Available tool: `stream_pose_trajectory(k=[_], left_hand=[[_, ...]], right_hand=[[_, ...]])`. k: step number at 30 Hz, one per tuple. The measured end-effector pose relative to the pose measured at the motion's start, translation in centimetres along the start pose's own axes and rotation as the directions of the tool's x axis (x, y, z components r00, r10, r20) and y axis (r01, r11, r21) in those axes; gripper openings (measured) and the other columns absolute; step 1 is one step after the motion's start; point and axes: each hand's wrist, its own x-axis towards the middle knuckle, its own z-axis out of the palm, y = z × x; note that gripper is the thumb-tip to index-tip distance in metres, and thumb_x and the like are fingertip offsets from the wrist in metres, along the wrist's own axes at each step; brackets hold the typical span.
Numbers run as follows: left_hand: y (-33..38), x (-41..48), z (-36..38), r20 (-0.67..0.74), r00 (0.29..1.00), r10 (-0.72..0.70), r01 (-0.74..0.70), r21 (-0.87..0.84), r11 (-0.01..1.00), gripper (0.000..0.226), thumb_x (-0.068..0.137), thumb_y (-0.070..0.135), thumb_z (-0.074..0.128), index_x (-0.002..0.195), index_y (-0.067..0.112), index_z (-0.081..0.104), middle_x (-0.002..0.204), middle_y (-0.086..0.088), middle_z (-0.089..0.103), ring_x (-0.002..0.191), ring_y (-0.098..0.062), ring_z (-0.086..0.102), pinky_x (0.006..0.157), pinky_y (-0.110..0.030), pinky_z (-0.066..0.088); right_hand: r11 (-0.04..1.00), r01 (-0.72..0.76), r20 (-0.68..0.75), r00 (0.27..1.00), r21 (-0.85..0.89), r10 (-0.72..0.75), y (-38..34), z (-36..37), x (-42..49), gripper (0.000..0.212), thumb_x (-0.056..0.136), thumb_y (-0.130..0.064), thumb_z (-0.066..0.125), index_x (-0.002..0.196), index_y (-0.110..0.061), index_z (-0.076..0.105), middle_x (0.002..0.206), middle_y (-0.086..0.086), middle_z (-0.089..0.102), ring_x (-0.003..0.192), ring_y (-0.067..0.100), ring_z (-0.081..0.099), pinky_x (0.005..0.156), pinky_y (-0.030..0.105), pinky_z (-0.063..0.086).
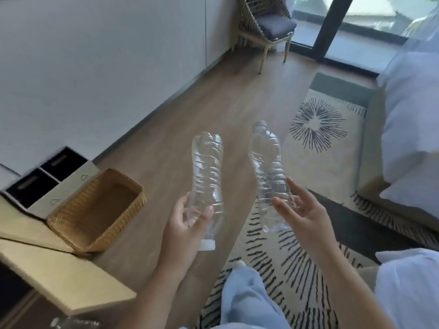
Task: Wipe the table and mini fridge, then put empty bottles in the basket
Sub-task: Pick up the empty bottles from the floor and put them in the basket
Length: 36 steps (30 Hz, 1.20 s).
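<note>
My left hand [190, 218] grips a clear empty plastic bottle [207, 176] held upside down, its white cap pointing down. To its right, my right hand [300, 210] holds a second clear bottle [268, 167] with loosely spread fingers, cap end pointing up and away. A woven wicker basket [71, 216] sits empty on the pale table [59, 276] to the left of both hands, overhanging the table's edge. Another clear bottle [73, 324] shows blurred at the bottom left edge.
A black two-slot organiser [40, 176] stands behind the basket by the white wall. A patterned rug [316, 143] covers the wooden floor ahead. A white bed [413, 129] is on the right, a wicker chair [266, 27] at the back by the glass door.
</note>
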Motion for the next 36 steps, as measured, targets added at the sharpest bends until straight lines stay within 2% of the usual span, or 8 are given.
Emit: stream_pose_trajectory(k=[5,8,12,16,22,26,32,36], left_hand=[[2.5,4.8,1.8,-0.200,0.980,-0.012,-0.002,-0.066,0.998,0.069,0.057,0.068,0.065,0.118,0.040,0.048,0.110,0.008,0.066,0.095,-0.009,0.065,0.080,-0.040,0.054],[3.1,6.4,1.6,-0.358,0.934,-0.018,-0.012,-0.081,0.997,0.055,0.056,0.067,0.066,0.106,0.049,0.052,0.103,0.012,0.068,0.089,-0.002,0.066,0.072,-0.030,0.053],[2.9,8.3,0.1,-0.531,0.845,-0.059,0.020,-0.080,0.997,0.041,0.069,0.050,0.067,0.107,0.043,0.053,0.103,0.009,0.067,0.088,-0.002,0.065,0.064,-0.017,0.048],[2.4,11.0,-1.8,-0.626,0.771,-0.115,0.049,-0.122,0.991,0.054,0.070,0.052,0.070,0.118,0.036,0.051,0.120,0.003,0.059,0.106,-0.016,0.059,0.084,-0.035,0.050],[0.9,17.2,-6.3,-0.731,0.667,-0.145,0.065,-0.136,0.989,0.051,0.063,0.063,0.065,0.109,0.050,0.047,0.123,0.008,0.058,0.109,-0.010,0.056,0.093,-0.039,0.045],[-0.7,22.5,-11.2,-0.791,0.590,-0.162,-0.012,-0.210,0.978,0.040,0.065,0.060,0.067,0.101,0.062,0.049,0.097,0.035,0.062,0.093,0.014,0.058,0.080,-0.027,0.046],[-2.8,29.8,-21.0,-0.833,0.523,-0.181,-0.062,-0.249,0.967,0.061,0.062,0.070,0.063,0.117,0.050,0.049,0.104,0.045,0.054,0.098,0.016,0.054,0.078,-0.022,0.042],[-4.6,34.1,-26.1,-0.851,0.497,-0.169,-0.061,-0.229,0.972,0.061,0.068,0.063,0.063,0.124,0.046,0.045,0.104,0.048,0.052,0.102,0.020,0.049,0.069,-0.005,0.043]], right_hand=[[0.998,0.054,0.181,0.982,0.028,-0.058,-1.9,-0.7,10.0,0.071,0.056,-0.066,0.066,0.121,-0.051,0.043,0.120,0.000,0.062,0.102,0.016,0.062,0.088,0.044,0.051],[0.995,0.079,0.275,0.957,0.065,-0.094,-2.7,0.6,14.7,0.068,0.055,-0.070,0.066,0.118,-0.054,0.046,0.123,-0.002,0.060,0.105,0.017,0.061,0.090,0.047,0.049],[0.991,0.075,0.392,0.913,0.108,-0.111,-3.0,3.9,18.7,0.071,0.057,-0.066,0.068,0.123,-0.047,0.047,0.118,-0.009,0.063,0.098,0.011,0.064,0.086,0.043,0.052],[0.995,0.062,0.477,0.874,0.078,-0.092,-3.4,8.2,21.8,0.064,0.058,-0.062,0.066,0.118,-0.048,0.050,0.111,-0.021,0.063,0.100,0.001,0.061,0.088,0.030,0.049],[0.998,0.067,0.568,0.820,0.021,-0.067,-5.3,16.1,26.9,0.074,0.056,-0.061,0.066,0.125,-0.037,0.052,0.102,-0.006,0.069,0.095,0.010,0.064,0.086,0.033,0.051],[0.994,0.095,0.607,0.793,-0.047,-0.047,-7.0,24.3,30.8,0.066,0.053,-0.060,0.066,0.115,-0.050,0.049,0.105,-0.008,0.066,0.093,0.008,0.063,0.083,0.031,0.051],[0.992,0.111,0.687,0.726,-0.061,-0.039,-9.3,38.6,34.8,0.075,0.049,-0.064,0.065,0.120,-0.044,0.049,0.108,0.000,0.065,0.091,0.016,0.064,0.084,0.038,0.052],[0.985,0.150,0.746,0.665,-0.088,-0.034,-8.2,46.7,36.4,0.063,0.049,-0.072,0.063,0.108,-0.059,0.045,0.101,-0.009,0.064,0.088,0.006,0.064,0.070,0.025,0.051]])
